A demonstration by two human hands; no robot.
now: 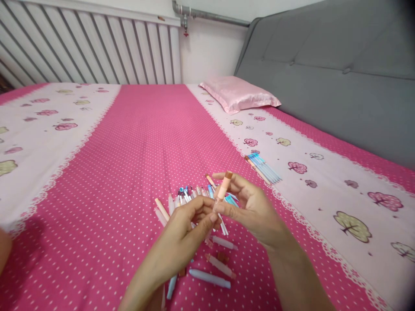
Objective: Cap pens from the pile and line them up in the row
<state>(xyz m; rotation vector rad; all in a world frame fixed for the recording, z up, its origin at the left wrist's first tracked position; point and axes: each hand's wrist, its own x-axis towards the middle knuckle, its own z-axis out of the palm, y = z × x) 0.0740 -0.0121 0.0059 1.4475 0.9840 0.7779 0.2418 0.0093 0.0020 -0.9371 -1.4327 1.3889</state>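
Peach pen [223, 188] above dotted pink bedspread [152, 134]; radiator [97, 47] beyond, gray headboard [324, 73] right.

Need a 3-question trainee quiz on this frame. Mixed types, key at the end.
1. Fill in: The pink pillow lies close to the grey padded ____.
2. True or false: The neat row of mostly blue pens lies apart from the scattered pens, on the person's right.
3. Multiple choice: What is at the fingers of both the left hand and the right hand?
a) the pink pillow
b) a peach pen with a brown end
c) the red tap handle

Key: 1. headboard; 2. true; 3. b
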